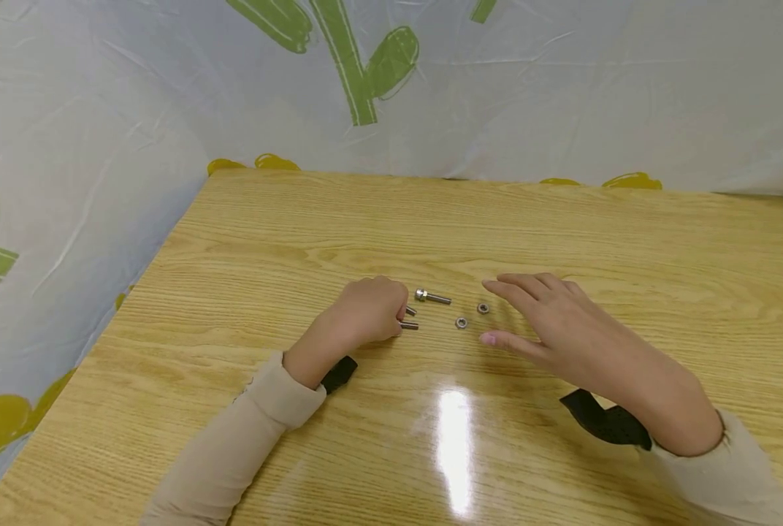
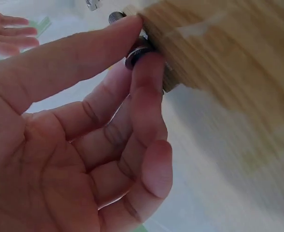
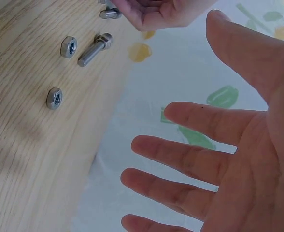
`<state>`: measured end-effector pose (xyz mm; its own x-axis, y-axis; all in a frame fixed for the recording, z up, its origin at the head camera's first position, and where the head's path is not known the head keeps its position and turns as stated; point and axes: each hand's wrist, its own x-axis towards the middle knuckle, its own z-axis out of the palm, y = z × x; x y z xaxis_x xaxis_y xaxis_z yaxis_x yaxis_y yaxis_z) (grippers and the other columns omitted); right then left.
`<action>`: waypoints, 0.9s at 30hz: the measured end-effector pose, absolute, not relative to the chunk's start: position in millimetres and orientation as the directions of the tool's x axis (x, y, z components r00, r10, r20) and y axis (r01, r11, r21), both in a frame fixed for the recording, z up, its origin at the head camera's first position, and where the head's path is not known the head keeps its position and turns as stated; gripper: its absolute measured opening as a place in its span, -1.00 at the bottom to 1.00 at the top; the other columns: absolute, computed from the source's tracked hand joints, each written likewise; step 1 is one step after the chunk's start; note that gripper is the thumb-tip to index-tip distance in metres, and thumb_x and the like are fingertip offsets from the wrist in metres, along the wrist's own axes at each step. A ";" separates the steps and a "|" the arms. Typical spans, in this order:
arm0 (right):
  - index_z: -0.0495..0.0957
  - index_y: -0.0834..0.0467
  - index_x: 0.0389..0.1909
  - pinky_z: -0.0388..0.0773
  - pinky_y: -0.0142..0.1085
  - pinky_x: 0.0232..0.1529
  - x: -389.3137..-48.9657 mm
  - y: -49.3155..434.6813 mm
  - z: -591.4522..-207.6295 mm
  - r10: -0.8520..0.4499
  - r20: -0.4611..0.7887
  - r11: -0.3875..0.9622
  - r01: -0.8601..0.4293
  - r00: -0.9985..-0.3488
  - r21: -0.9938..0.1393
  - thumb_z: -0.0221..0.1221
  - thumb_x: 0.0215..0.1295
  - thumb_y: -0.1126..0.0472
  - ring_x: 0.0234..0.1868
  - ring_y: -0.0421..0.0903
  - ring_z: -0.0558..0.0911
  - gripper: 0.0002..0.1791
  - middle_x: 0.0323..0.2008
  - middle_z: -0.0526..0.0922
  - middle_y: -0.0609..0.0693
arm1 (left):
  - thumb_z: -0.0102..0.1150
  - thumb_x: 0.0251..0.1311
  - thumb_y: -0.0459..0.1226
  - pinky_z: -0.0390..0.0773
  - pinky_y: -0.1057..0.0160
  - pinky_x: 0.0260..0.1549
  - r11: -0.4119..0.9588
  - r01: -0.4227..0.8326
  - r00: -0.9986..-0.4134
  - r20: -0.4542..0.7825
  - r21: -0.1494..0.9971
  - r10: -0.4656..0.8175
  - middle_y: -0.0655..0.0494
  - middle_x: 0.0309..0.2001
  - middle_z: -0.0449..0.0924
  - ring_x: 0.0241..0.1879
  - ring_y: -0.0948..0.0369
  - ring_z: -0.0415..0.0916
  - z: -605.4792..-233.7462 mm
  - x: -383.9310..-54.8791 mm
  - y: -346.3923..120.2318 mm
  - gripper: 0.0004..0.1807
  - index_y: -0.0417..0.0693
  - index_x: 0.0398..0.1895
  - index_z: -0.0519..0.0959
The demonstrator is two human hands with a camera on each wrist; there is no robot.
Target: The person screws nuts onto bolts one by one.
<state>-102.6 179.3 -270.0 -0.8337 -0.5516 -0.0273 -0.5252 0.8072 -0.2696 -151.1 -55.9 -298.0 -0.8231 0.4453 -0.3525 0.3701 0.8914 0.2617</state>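
My left hand (image 1: pixel 372 310) pinches a metal bolt (image 2: pixel 116 18) between thumb and forefinger, low at the table. Its round head shows dark between the fingertips in the left wrist view. Two threaded shanks poke out by the fingertips in the head view, one the lower shank (image 1: pixel 410 326), the other just above it. To their right lies another bolt (image 1: pixel 434 298) with a nut up near its head. Two loose hex nuts, the nearer nut (image 1: pixel 461 323) and the farther nut (image 1: pixel 483 308), lie between the hands. My right hand (image 1: pixel 565 329) hovers beside them, fingers spread and holding nothing.
All the hardware lies on a wood-grain table (image 1: pixel 339 226). A pale curtain (image 1: pixel 497 95) with green and yellow plant prints hangs behind it and down its left side. Bright light reflects off the table's near part. Each wrist wears a black strap (image 1: pixel 605 424).
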 end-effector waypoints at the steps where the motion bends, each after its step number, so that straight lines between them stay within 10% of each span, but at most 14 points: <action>1: 0.24 0.15 0.32 0.17 0.21 0.19 -102.8 179.4 -270.2 -0.553 -0.027 0.806 -0.526 -0.833 -0.269 0.02 0.29 -0.20 0.24 0.22 0.31 -0.29 0.25 0.35 0.16 | 0.23 0.05 -0.35 0.21 0.33 -0.60 0.892 0.372 -0.824 -0.350 0.258 0.445 0.20 -0.59 0.32 -0.56 0.26 0.21 -298.6 -151.2 -55.5 -0.73 0.02 -0.68 0.39; 14: 0.29 0.16 0.27 0.25 0.18 0.16 -105.0 179.0 -275.3 -0.592 0.033 0.770 -0.577 -0.805 -0.274 0.19 0.23 0.01 0.19 0.20 0.39 -0.36 0.19 0.42 0.15 | 0.20 0.19 -0.20 0.29 0.33 -0.50 0.843 0.456 -0.808 -0.265 0.286 0.527 0.21 -0.49 0.40 -0.48 0.27 0.29 -298.9 -149.9 -61.4 -0.82 -0.01 -0.50 0.45; 27: 0.46 0.28 0.10 0.51 -0.01 -0.02 -127.0 176.2 -296.4 -0.581 -0.002 0.753 -0.537 -0.814 -0.381 0.24 0.18 0.26 0.02 0.13 0.52 -0.55 -0.01 0.54 0.18 | 0.19 0.20 -0.20 0.50 0.39 -0.32 0.725 0.391 -0.822 -0.139 0.567 0.552 0.22 -0.37 0.58 -0.36 0.33 0.50 -292.3 -148.4 -66.9 -0.88 -0.03 -0.29 0.53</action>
<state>-127.0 176.2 -296.4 -0.8137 -0.5813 -0.0016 -0.5369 0.7526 -0.3812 -148.4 -66.9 -292.3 -0.8224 0.5516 -0.1392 0.3906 0.7254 0.5667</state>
